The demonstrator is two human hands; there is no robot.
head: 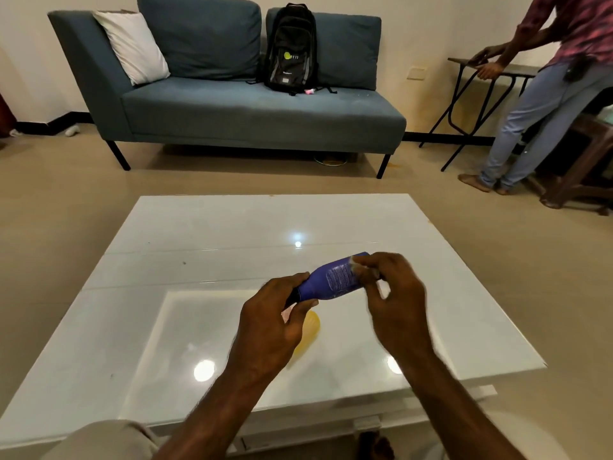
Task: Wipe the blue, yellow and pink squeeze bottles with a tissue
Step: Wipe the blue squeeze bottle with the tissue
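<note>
I hold the blue squeeze bottle tilted above the white table, its dark cap end in my left hand. My right hand grips the bottle's far end with a small crumpled tissue pressed against it. The yellow squeeze bottle lies on the table under my left hand, mostly hidden. A sliver of pink shows just below my left fingers; I cannot tell whether it is the pink bottle.
A blue sofa with a black backpack and a white cushion stands behind the table. At the right a person leans on a folding table. My knee is at the table's near edge.
</note>
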